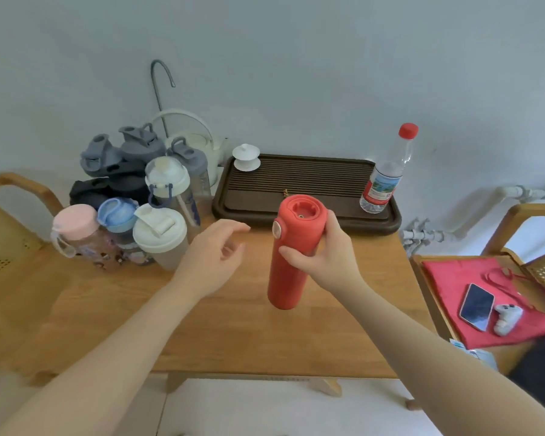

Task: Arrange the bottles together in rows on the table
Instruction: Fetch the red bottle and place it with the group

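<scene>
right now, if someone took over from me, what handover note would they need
Right hand: fingers shut around the red flask, held upright above the table.
Left hand: open, empty, hovering between the flask and the bottle cluster.
Cluster: about nine bottles packed together at the table's back left, in rough rows.
Water bottle: alone, upright on the tea tray at its right end.
Done: most bottles are grouped.
Left: set the flask beside the cluster, then bring the water bottle over.

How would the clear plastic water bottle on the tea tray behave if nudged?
The clear water bottle is tall and narrow, so it probably tips easily. It looks mostly empty, so likely light. Standing by the edge of the ridged tea tray, it may wobble.
</scene>
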Motion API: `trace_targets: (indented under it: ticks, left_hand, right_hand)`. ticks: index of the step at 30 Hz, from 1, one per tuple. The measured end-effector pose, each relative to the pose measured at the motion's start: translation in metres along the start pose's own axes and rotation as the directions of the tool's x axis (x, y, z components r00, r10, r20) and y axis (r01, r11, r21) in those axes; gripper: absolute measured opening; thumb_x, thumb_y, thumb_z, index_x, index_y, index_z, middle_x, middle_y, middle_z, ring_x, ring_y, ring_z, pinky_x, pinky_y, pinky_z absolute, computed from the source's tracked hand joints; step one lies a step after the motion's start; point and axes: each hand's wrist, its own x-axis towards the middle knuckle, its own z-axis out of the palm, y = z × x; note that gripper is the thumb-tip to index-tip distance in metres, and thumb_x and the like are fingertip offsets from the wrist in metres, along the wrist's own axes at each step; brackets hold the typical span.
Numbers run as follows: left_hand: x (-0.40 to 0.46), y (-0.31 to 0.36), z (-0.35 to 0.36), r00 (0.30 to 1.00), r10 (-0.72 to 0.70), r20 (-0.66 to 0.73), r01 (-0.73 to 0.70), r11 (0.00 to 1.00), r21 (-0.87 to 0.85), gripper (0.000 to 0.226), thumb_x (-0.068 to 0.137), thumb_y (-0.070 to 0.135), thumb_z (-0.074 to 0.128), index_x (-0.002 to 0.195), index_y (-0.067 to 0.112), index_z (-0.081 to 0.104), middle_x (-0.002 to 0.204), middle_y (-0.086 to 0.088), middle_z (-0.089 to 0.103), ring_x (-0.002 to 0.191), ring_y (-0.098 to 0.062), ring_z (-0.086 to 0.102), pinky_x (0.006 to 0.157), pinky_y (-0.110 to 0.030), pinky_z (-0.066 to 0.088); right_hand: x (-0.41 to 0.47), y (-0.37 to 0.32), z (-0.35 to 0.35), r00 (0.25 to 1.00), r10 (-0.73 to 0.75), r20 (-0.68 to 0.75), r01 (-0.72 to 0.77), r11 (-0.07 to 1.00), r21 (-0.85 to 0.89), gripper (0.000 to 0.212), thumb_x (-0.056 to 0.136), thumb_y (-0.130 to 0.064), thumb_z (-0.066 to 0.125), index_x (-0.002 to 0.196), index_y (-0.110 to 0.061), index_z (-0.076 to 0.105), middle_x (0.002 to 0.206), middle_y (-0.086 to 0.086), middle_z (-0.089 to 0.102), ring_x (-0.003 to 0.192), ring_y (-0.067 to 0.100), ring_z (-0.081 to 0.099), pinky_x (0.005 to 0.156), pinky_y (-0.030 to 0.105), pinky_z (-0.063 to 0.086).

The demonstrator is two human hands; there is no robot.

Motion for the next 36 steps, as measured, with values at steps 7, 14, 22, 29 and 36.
trace_targets:
  ticks: [7,14,22,29,36]
  left_hand:
    - [-0.04,-0.074,-0.074,0.994,-0.106,-0.004,0.104,0.984,-0.144,0.049,0.079,0.022,0.068,0.117,0.04,0.042,0.111,0.02,0.054,0.096,0.002,0.054,0.081,-0.019,0.046]
    - [-0.071,-0.146,-0.122,0.986,-0.153,0.066,0.164,0.96,-0.227,0.068,0.065,0.029,0.08,0.121,0.035,0.042,0.11,0.031,0.049,0.102,0.022,0.045,0.081,-0.002,0.036]
    - [-0.09,-0.22,-0.151,0.952,-0.304,0.024,0.294,0.891,-0.347,0.063,0.067,0.026,0.079,0.103,0.056,0.037,0.105,0.028,0.054,0.095,0.013,0.054,0.074,-0.003,0.043]
    - [-0.081,-0.245,-0.15,0.939,-0.344,0.004,0.315,0.854,-0.413,0.063,0.066,0.024,0.08,0.1,0.055,0.038,0.119,0.005,0.047,0.109,-0.012,0.052,0.092,-0.034,0.05]
    - [-0.069,-0.254,-0.145,0.942,-0.336,-0.01,0.303,0.861,-0.407,0.06,0.064,0.035,0.079,0.107,0.055,0.042,0.121,0.001,0.046,0.109,-0.018,0.055,0.093,-0.046,0.05]
  right_hand:
    - [0.012,-0.067,0.099,0.967,-0.158,0.198,0.152,0.987,0.048,0.062,0.055,-0.036,0.078,0.108,-0.03,0.046,0.099,-0.022,0.058,0.093,0.0,0.058,0.081,0.015,0.046]
    - [0.01,-0.106,0.21,0.91,-0.187,0.37,0.172,0.982,0.075,0.072,0.056,-0.032,0.085,0.119,-0.023,0.05,0.109,-0.016,0.061,0.106,0.007,0.057,0.093,0.03,0.046]
    - [0.012,-0.11,0.309,0.897,-0.059,0.438,0.048,0.998,0.036,0.078,0.052,-0.036,0.083,0.121,-0.025,0.048,0.115,-0.007,0.062,0.111,0.012,0.055,0.097,0.04,0.046]
    - [0.019,-0.112,0.333,0.907,-0.004,0.42,0.005,1.0,-0.001,0.074,0.057,-0.026,0.084,0.121,-0.026,0.047,0.117,-0.007,0.06,0.112,0.015,0.053,0.098,0.04,0.045]
    - [0.029,-0.118,0.333,0.913,0.013,0.407,-0.018,1.0,0.008,0.074,0.062,-0.015,0.083,0.125,-0.02,0.045,0.12,-0.003,0.058,0.112,0.012,0.053,0.098,0.033,0.045]
